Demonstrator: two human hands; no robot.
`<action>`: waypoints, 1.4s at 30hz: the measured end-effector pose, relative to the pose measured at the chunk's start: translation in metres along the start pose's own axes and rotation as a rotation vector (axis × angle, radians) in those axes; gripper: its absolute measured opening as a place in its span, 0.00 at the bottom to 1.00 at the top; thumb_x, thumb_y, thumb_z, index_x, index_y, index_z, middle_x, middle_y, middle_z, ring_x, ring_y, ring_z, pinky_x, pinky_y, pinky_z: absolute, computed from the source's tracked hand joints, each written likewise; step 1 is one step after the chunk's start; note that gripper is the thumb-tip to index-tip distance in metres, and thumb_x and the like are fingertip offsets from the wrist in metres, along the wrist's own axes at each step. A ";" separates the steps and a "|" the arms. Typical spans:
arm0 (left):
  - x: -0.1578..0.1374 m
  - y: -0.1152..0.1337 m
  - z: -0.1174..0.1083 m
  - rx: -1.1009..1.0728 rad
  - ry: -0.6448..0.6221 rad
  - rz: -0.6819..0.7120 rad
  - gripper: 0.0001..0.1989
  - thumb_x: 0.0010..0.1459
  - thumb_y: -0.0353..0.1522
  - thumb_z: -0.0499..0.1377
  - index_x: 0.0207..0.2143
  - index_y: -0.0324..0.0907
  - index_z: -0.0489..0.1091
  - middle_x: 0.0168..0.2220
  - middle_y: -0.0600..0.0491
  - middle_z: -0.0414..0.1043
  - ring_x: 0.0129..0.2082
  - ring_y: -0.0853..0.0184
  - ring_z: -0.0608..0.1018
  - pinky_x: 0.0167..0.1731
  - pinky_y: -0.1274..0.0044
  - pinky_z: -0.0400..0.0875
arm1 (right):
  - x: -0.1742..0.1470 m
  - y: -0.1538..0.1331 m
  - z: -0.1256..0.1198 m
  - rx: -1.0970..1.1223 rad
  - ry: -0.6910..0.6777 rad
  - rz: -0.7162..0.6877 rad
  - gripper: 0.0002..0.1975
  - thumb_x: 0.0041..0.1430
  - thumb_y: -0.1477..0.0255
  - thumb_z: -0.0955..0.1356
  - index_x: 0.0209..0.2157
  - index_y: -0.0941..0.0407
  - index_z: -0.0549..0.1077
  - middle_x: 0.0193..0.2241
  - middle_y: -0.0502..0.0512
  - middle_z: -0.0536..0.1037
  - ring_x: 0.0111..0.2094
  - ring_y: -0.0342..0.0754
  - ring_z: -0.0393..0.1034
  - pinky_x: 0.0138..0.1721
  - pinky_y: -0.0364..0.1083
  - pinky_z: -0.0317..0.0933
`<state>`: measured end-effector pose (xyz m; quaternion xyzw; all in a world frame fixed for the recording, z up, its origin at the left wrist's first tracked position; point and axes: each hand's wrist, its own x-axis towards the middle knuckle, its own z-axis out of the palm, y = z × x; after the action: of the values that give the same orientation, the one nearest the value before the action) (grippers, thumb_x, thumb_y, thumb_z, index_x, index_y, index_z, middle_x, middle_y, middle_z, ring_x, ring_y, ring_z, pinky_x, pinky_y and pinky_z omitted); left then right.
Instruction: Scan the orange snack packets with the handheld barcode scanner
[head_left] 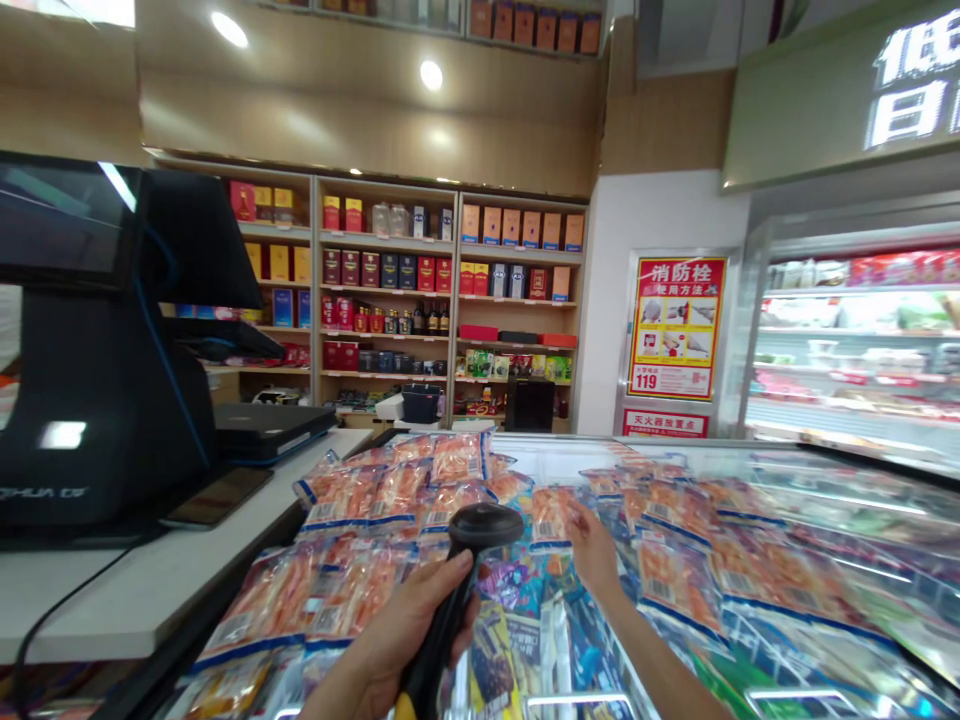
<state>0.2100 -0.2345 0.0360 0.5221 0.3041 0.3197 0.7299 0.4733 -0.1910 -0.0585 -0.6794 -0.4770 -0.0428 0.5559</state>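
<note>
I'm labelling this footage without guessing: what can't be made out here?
All in the head view:
Black plastic handheld scanner in the left hand: far face hidden by its own body, handle's end cut by bottom edge.
Clear, blue-edged plastic packet with orange contents at the right hand: barcode digits too small and blurred.
Glossy black screen: cut off by left edge.
Colourful packaged goods at far right: labels blurred.

The barcode scanner (pixel 480 525) presented a smooth plastic housing. The food packets (pixel 551 515) were of glossy clear plastic film. The phone (pixel 217 498) had a glossy screen; the countertop (pixel 112 605) appeared smooth.
</note>
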 end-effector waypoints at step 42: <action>-0.013 0.013 -0.063 -0.054 0.185 0.085 0.20 0.40 0.47 0.53 0.23 0.38 0.62 0.14 0.57 0.62 0.09 0.76 0.62 0.10 0.83 0.53 | 0.063 -0.094 0.109 -0.214 -0.282 0.054 0.15 0.46 0.71 0.56 0.27 0.58 0.72 0.26 0.55 0.74 0.31 0.47 0.67 0.29 0.41 0.56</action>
<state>0.1511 -0.2056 0.0327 0.4829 0.3388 0.4054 0.6983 0.3907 -0.0735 0.0050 -0.7467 -0.5244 0.0174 0.4090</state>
